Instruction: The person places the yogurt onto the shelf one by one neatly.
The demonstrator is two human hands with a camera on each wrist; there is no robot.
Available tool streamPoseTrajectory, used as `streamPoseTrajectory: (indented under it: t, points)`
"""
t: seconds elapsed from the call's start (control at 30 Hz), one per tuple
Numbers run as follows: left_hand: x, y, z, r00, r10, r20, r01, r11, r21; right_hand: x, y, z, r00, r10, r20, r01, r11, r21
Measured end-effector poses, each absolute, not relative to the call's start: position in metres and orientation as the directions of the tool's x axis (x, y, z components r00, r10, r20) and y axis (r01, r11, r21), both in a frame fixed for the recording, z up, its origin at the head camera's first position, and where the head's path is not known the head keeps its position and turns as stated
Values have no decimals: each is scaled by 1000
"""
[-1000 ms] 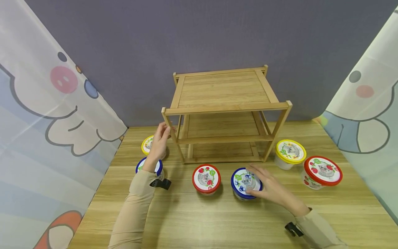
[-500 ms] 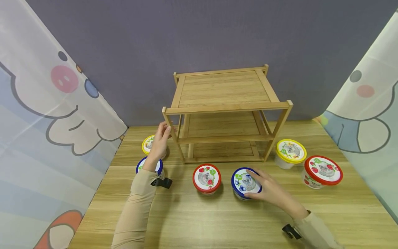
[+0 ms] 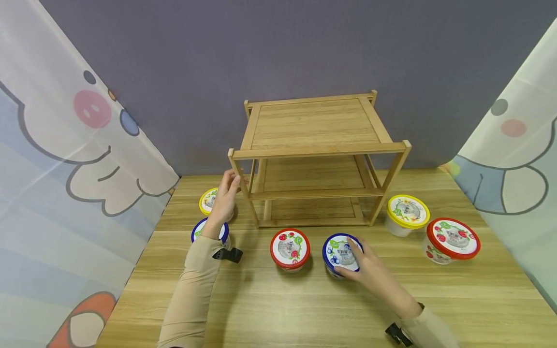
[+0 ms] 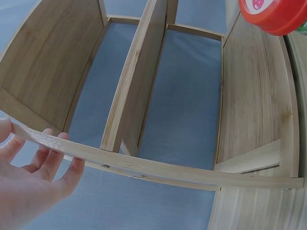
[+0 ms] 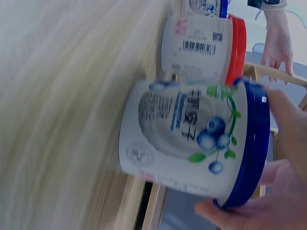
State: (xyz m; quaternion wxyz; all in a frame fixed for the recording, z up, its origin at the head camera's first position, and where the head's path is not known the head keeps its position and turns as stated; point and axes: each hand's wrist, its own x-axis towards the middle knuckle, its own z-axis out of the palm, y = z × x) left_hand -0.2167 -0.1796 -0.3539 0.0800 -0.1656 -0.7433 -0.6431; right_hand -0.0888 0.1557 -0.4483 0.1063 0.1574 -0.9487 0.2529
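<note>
My left hand (image 3: 225, 199) holds the front left post (image 4: 158, 168) of a wooden rack (image 3: 315, 126), with the thumb on one side and the fingers round the other. With my right hand (image 3: 377, 273) I grip a white tub with a blue lid and blueberry print (image 3: 341, 252), thumb and fingers spread across the lid's rim. In the right wrist view this blueberry tub (image 5: 192, 134) fills the middle, its base close to the tabletop. A red-lidded strawberry tub (image 3: 290, 249) stands just left of it, in front of the rack.
Right of the rack are a yellow-lidded tub (image 3: 407, 212) and another red-lidded tub (image 3: 452, 240). On the left, a yellow-lidded tub (image 3: 209, 200) and a blue-lidded tub (image 3: 198, 229) are partly covered by my left arm. A grey cloth (image 3: 209, 58) hangs behind the rack.
My right hand has moved slightly left and settled further round the blue lid, and the tub has shifted a little left. My left hand stays at the post.
</note>
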Motion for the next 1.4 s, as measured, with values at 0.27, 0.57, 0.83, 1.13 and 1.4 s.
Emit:
streamPoseTrajectory:
  t: [0.27, 0.57, 0.83, 1.13, 1.4]
  points:
    - [-216, -178, -354, -932, 138, 335, 349, 97, 932, -88, 147, -453, -899, -177, 402, -345, 850, -397]
    - [-216, -178, -354, -932, 144, 331, 347, 106, 932, -90, 140, -456, -896, -109, 431, -303, 858, -414]
    - [-217, -178, -355, -932, 138, 334, 350, 113, 930, -91, 142, -452, -952, -75, 295, -230, 813, -535]
    - [-218, -178, -356, -932, 133, 338, 354, 127, 926, -88, 156, -456, -976, -88, 201, -214, 592, -777]
    - [-216, -176, -357, -925, 125, 358, 373, 132, 918, -88, 164, -467, -974, -111, 200, -228, 523, -821]
